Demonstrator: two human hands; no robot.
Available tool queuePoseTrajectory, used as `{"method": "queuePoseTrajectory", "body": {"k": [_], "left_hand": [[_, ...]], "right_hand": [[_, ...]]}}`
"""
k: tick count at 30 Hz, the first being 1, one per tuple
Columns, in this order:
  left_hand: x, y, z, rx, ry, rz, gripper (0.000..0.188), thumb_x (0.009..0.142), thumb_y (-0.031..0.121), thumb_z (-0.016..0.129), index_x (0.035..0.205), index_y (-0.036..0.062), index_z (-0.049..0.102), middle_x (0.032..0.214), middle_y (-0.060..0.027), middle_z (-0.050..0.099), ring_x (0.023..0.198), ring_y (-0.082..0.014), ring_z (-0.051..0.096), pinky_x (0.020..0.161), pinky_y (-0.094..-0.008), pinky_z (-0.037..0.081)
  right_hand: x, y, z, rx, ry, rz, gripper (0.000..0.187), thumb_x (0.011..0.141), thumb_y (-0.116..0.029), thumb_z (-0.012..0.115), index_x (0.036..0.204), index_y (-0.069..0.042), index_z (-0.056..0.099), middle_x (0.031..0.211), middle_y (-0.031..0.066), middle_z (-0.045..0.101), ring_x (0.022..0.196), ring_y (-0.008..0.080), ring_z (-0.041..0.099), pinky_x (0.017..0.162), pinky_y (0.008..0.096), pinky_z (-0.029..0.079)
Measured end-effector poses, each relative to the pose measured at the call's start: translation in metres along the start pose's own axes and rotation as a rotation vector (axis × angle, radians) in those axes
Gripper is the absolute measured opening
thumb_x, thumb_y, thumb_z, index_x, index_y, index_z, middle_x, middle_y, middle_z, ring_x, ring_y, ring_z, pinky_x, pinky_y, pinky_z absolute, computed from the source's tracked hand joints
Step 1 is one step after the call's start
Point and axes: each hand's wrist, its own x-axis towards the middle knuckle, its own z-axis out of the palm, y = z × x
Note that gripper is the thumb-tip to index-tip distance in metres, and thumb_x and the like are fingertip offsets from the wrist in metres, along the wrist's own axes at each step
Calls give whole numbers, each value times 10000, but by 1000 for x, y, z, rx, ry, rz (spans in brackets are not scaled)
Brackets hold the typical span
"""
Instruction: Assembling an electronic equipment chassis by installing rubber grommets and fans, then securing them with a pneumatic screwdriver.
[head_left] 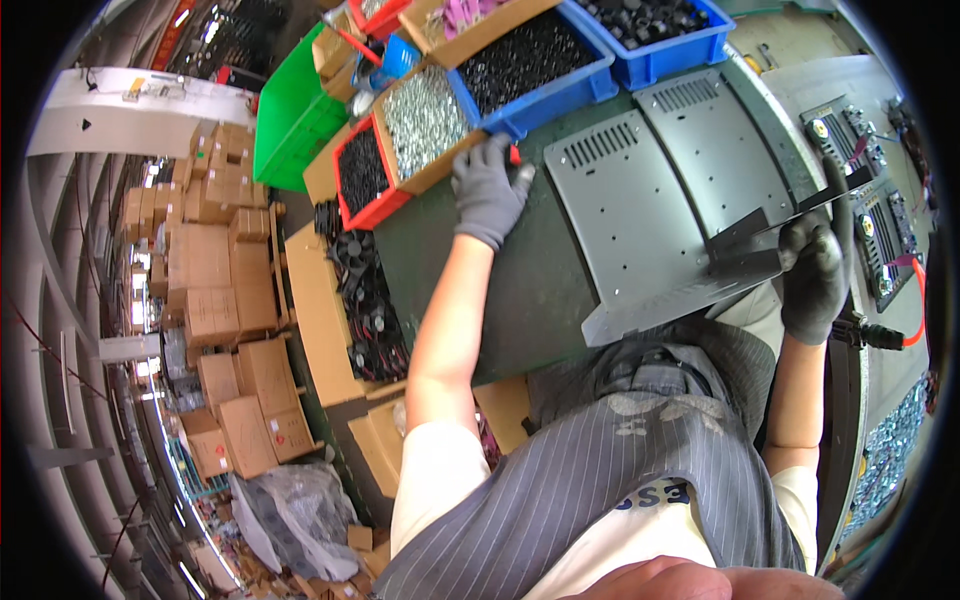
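1. I see the left hand (490,190), grey-gloved, fingers spread, just beside a cardboard tray (440,167) of small silver parts
2. I have the right hand (812,270) closed on a dark metal part (738,228)
3. Grey slotted panels (625,200) lie side by side on the dark table (535,250)

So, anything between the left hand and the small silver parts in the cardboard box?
Yes, the box's near wall: the left hand is outside it, by the box's near right corner, and the silver parts lie behind it. No lid or other cover shows over them.
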Motion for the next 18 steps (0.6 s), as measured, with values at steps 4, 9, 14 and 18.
{"method": "queuePoseTrajectory", "body": {"k": [4, 9, 14, 18], "left_hand": [[-4, 3, 14, 39, 17, -106, 506, 795, 393, 641, 1212, 151, 484, 1125, -139, 516, 1086, -355, 447, 920, -473, 380], [8, 11, -18, -782, -179, -236, 482, 805, 439, 677, 1054, 32, 608, 861, -23, 609, 762, -130, 562, 708, -256, 467], [25, 118, -138, -1279, -547, 130, 459, 791, 401, 711, 1011, 8, 621, 850, 4, 605, 739, -68, 528, 677, -217, 447], [23, 177, -172, -1090, -639, 484, 491, 730, 416, 756, 993, 21, 630, 777, -41, 600, 699, -110, 538, 645, -248, 444]], "right_hand": [[-18, 11, 2, -18, 267, 31, 648, 851, -298, 541, 1391, -3, 336, 815, 31, 525, 651, 78, 472, 572, 195, 386], [-42, -11, -20, -210, 225, -168, 395, 818, -55, 536, 1208, -15, 489, 999, 91, 565, 758, 123, 567, 648, 226, 462], [-8, -69, 28, -721, -400, -536, 436, 736, -79, 659, 1156, -24, 559, 1103, 177, 570, 905, 280, 621, 741, 337, 509], [9, -79, 40, -745, -495, -746, 403, 744, -132, 659, 1128, -40, 577, 1030, 173, 582, 862, 347, 613, 735, 389, 506]]}}
